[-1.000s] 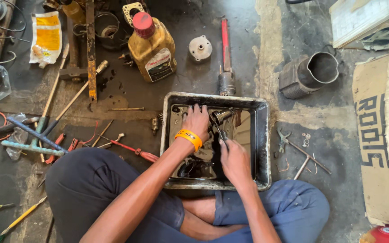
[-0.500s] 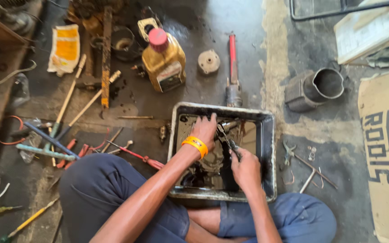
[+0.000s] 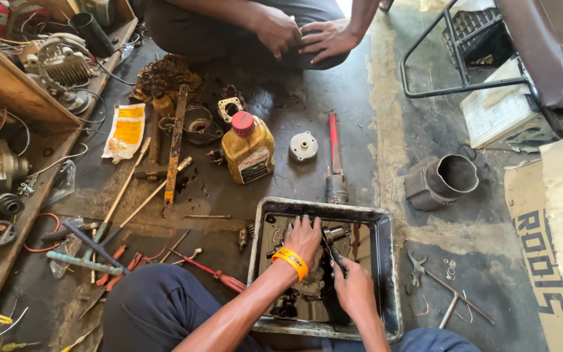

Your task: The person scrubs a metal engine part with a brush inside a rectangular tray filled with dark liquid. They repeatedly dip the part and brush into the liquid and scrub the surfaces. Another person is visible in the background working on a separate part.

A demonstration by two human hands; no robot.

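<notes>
Head view: brush (image 3: pixel 331 253) in right hand (image 3: pixel 354 291), long axis toward upper left.

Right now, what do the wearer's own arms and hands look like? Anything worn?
Both forearms are bare, no sleeves in view, no gloves. The left hand has an orange wristband with dark markings at the wrist. The right hand wears nothing, and its fingers look smeared with dark grime.

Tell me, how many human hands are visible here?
4. Left hand and right hand in the metal tray; another person's two hands at top.
</notes>
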